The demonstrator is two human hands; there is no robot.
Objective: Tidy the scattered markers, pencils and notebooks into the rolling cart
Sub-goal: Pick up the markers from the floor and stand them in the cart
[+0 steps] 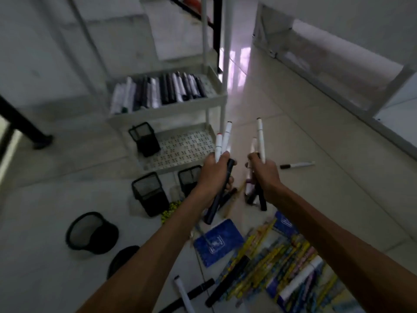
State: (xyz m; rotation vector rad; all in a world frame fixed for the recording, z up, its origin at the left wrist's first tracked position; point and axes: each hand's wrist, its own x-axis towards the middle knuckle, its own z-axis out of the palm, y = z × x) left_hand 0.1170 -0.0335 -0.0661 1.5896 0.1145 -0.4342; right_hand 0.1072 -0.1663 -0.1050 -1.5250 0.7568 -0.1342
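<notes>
So this looks like the carrying leg of the tidy-up: both fists are loaded with markers and pointed at the rolling cart (171, 109), which I'll use as the anchor for everything.

Left of the cart's foot, a few black mesh pen cups (150, 193) lie tipped on the floor, one right against the bottom shelf. The cart's middle tray is already packed with a row of black and white markers lying side by side; the bottom shelf looks bare apart from its patterned liner.

Just in front of the cart's right corner, the left hand (214, 175) is clenched round a mixed bundle, two white markers (223, 141) sticking up and a dark one hanging down. Right beside it, the right hand (265, 175) grips its own bunch (260, 136), white barrels up, dark ones below.

My guess at the next move: reach forward over the tray rim and lay both bunches flat, lined up with the rest.

Further right of the cart a lone marker (297, 165) sits on the tiles, and well in front of it there's still a blue notebook (217, 243) and a heap of yellowish pencils (277, 265). Plenty left.
</notes>
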